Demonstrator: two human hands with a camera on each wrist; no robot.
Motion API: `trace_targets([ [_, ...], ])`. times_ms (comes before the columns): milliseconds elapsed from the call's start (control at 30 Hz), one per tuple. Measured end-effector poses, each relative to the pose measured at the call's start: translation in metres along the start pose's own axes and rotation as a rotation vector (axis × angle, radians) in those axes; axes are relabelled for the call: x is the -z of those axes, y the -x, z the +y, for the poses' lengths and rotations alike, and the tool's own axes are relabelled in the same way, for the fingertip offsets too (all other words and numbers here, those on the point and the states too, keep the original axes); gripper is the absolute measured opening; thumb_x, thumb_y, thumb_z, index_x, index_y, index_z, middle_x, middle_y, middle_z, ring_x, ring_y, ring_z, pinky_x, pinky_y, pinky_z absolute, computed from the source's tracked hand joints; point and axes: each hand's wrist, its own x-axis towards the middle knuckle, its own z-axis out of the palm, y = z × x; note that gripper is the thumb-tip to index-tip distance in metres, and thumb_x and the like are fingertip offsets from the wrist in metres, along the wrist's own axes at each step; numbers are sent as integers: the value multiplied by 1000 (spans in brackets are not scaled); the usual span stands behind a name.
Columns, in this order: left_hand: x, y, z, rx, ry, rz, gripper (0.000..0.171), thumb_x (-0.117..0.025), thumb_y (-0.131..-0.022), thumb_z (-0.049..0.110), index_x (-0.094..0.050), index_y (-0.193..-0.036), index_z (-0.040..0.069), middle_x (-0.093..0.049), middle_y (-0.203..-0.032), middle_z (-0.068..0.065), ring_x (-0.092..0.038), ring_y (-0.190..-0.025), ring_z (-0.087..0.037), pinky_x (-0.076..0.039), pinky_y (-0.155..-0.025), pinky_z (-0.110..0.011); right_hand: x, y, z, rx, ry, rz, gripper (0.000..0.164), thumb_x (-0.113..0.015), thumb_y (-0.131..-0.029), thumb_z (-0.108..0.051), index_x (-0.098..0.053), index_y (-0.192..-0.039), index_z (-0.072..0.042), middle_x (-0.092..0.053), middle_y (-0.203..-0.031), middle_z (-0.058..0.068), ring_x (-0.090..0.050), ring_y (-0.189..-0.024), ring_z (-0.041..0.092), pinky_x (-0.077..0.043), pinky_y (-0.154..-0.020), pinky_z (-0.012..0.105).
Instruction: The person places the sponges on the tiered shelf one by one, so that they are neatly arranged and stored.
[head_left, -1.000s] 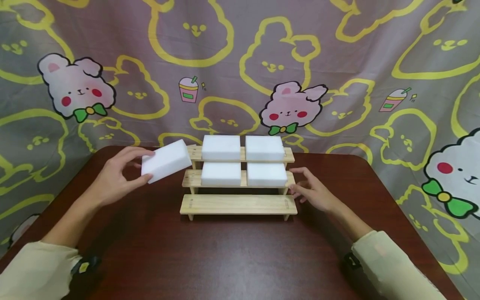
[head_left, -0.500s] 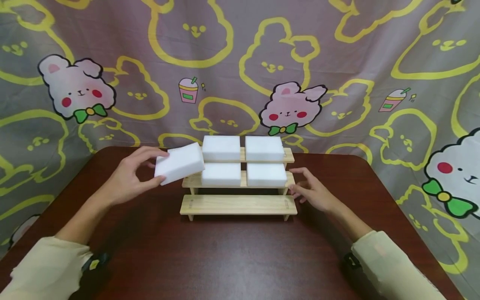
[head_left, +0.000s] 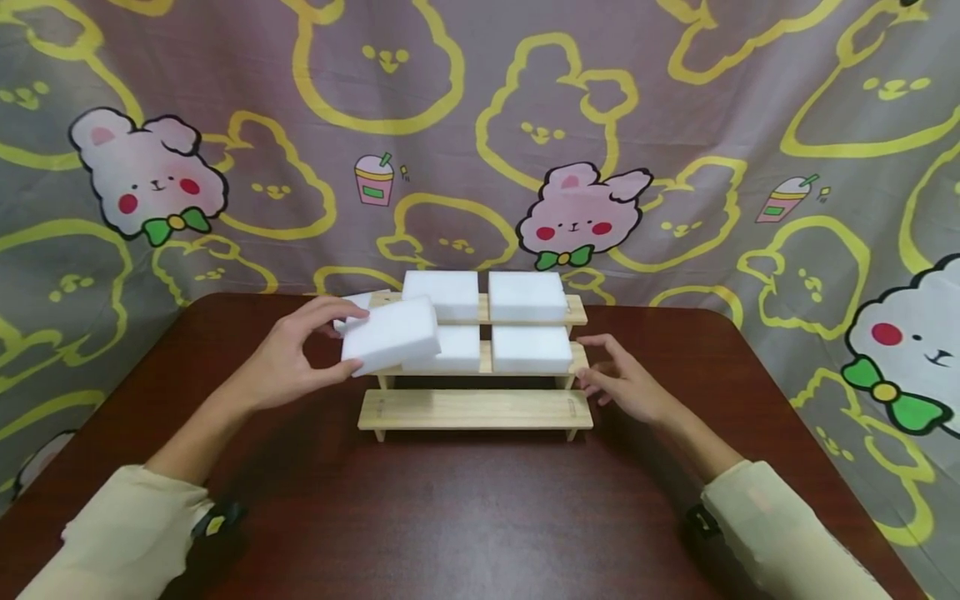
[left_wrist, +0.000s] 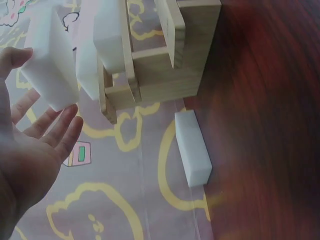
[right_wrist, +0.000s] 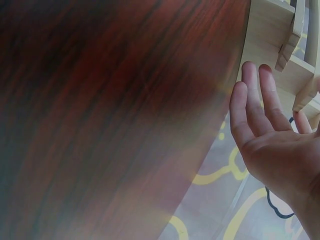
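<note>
My left hand [head_left: 288, 354] pinches a white foam block [head_left: 392, 333] between thumb and fingers, tilted, in front of the left end of a wooden three-tier stand [head_left: 474, 408]. In the left wrist view, the thumb lies on one side of the block and fingertips on the other. Two white blocks sit on the top tier, among them the right one [head_left: 527, 294]. Two more lie on the middle tier; the right one [head_left: 531, 348] shows fully, the left one is partly hidden behind the held block. My right hand [head_left: 626, 387] has its fingertips right at the stand's right end, fingers mostly straight.
Another white block [left_wrist: 192, 150] lies on the dark red-brown table [head_left: 480, 517] beyond the stand's left end, mostly covered by the left hand in the head view. The bottom tier is bare wood. A patterned curtain [head_left: 450, 167] hangs close behind the table.
My left hand has carried the held block rightward and slightly down, from left of the stand to overlapping the middle tier's left part. The right hand has stayed at the stand's right end.
</note>
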Motion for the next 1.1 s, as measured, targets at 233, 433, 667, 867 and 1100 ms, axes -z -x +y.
trace_targets([
  [233,-6,-4,6,-5,8,-13,55,-88,-77,8,-67,-128,11,-66,-132,-11,-52,-114,-2,-49,-88,-16,0,0,-1,10,3,1,52,-57,-107,-16,-33,-153,-3,-71,-102,27,-73,-89,17,-57,-70,37],
  [433,-14,-6,8,-32,42,-20,54,-87,-77,7,-67,-128,10,-66,-132,-11,-52,-113,-2,-48,-88,-15,0,-1,-1,12,1,4,52,-57,-107,-16,-34,-152,-3,-71,-102,27,-73,-87,13,-57,-70,37],
  [667,-21,-9,9,-51,85,-29,52,-87,-76,5,-68,-125,9,-66,-131,-12,-52,-115,-1,-52,-87,-20,0,-1,0,12,0,3,52,-57,-107,-15,-34,-152,-3,-71,-101,27,-73,-87,13,-58,-69,37],
  [867,-28,-12,12,-70,99,-51,53,-88,-77,7,-68,-126,9,-66,-130,-11,-56,-116,-7,-57,-89,-28,-1,-1,0,4,-1,4,52,-57,-107,-16,-34,-153,-3,-71,-102,28,-73,-88,15,-58,-70,37],
  [1100,-35,-16,18,-86,106,-55,55,-89,-77,9,-67,-127,10,-66,-131,-10,-60,-108,-17,-55,-87,-31,-1,-1,0,6,-4,10,52,-57,-107,-16,-34,-152,-3,-70,-103,28,-73,-87,13,-58,-70,37],
])
